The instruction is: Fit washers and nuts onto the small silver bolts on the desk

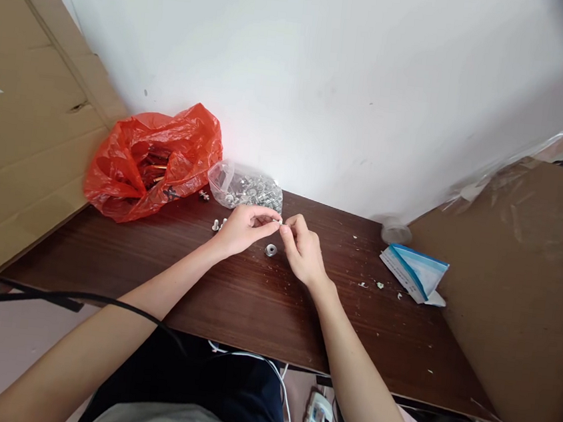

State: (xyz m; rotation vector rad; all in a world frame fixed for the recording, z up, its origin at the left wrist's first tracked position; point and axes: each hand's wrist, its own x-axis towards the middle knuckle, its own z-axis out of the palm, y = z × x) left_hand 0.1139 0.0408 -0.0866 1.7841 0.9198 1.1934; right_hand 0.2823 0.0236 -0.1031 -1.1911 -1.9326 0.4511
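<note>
My left hand (245, 230) and my right hand (304, 245) meet at the fingertips over the table. Between them is a small silvery metal piece (280, 222), pinched by both; its shape is too small to make out. Just below lies a round metal washer-like part (270, 250) on the dark wood. Small bolt-like pieces (215, 225) stand beside my left hand, partly hidden by it. Behind my hands rests a clear plastic bag (248, 187) filled with many small metal parts.
A red plastic bag (153, 160) sits at the back left of the brown table (251, 308), near a cardboard box (23, 130). At the right are a blue-and-white packet (416, 272), a clear cup (396, 231) and more cardboard (520, 283). A black cable (101, 298) crosses my left forearm.
</note>
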